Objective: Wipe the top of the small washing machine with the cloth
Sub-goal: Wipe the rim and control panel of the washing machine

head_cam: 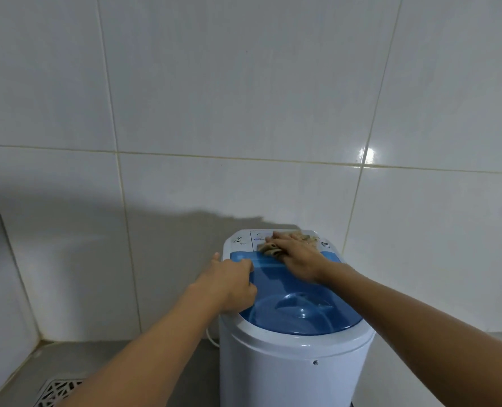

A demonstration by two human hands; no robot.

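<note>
A small white washing machine (290,365) with a clear blue lid (299,306) stands against the tiled wall. My right hand (298,257) lies flat on a beige cloth (273,249), pressing it onto the white control panel at the back of the top. Part of the cloth shows past my fingers at the far edge. My left hand (229,282) grips the left rim of the machine, fingers curled over the lid's edge.
A white tiled wall (243,113) rises right behind the machine, with a corner at the left. The grey floor holds a metal drain grate (57,392) at the lower left. A white cord (211,337) hangs beside the machine.
</note>
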